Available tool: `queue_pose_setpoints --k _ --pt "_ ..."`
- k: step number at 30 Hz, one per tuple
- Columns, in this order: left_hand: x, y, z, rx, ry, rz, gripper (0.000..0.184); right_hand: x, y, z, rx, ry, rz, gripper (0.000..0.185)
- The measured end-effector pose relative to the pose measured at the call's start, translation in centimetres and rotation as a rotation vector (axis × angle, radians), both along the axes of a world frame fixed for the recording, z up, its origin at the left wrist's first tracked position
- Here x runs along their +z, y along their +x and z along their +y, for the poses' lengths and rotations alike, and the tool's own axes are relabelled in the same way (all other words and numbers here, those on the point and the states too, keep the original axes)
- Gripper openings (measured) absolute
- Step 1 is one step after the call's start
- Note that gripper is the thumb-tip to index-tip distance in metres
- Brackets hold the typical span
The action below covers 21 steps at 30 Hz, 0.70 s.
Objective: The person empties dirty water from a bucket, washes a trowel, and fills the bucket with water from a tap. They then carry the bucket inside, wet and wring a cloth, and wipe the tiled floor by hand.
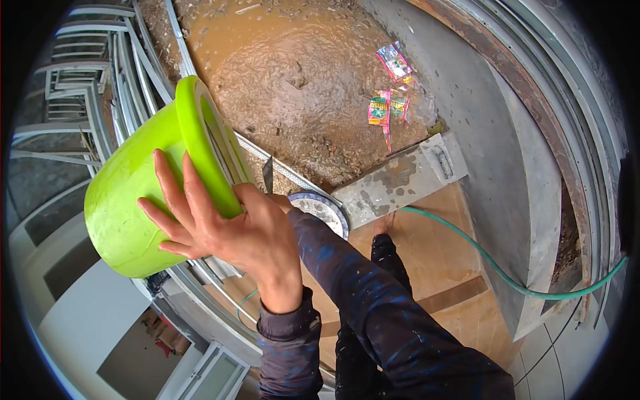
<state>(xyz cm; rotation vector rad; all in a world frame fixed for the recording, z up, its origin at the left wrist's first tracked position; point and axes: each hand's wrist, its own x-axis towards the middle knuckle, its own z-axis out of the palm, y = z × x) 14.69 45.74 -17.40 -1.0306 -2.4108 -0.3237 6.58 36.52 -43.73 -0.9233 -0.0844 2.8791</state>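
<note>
A lime-green bucket [133, 193] is tipped on its side in the air, its mouth facing right. My left hand [233, 233] grips it, fingers spread over the outer wall and thumb near the rim. My right hand [281, 201] is mostly hidden behind the left one, close to the bucket's mouth. A narrow dark metal blade [268, 176] sticks up beside it, seemingly from a tool in that hand; its handle is hidden. Just beyond the right sleeve, a blue-rimmed round container [345, 221] with whitish contents shows in part.
Muddy water [287, 73] covers the ground ahead, with torn colourful packets [380, 110] beside the grey wall [460, 100]. A wet grey ledge [393, 187] borders the tan board [440, 240] near a bare foot. A green hose [493, 267] crosses the right side. Metal frames [127, 73] stand left.
</note>
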Motion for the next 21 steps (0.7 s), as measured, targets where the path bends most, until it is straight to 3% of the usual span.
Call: queue_pose_setpoints --k 1,2,3,5,7,14,21 --pt "1.1 -1.8 -1.0 -0.082 0.060 0.005 0.065 -3.5 0.0 -2.2 0.028 -0.071 -0.136 0.030" --pt "2.1 -3.9 -2.3 -0.092 0.122 -0.121 0.062 -6.6 0.4 -3.8 -0.128 -0.202 -0.223 0.030" --pt "2.6 -5.8 -3.5 -0.102 0.230 -0.286 0.059 -3.2 4.1 -0.7 -0.082 -0.132 -0.252 0.028" --pt "3.1 -9.4 -6.0 -0.103 0.513 -0.636 0.054 -3.4 7.1 0.7 -0.105 -0.061 -0.274 0.027" --pt "3.0 -12.6 -9.1 -0.056 0.589 -0.796 0.054 -2.1 10.4 2.4 -0.118 0.024 -0.302 0.028" --pt "2.9 -16.8 -17.6 0.073 0.800 -1.112 0.052 1.5 19.6 5.8 -0.078 0.217 -0.408 0.025" --pt "4.2 -16.3 -20.3 0.062 0.832 -1.198 0.050 4.8 23.8 6.2 -0.220 0.334 -0.504 0.022"
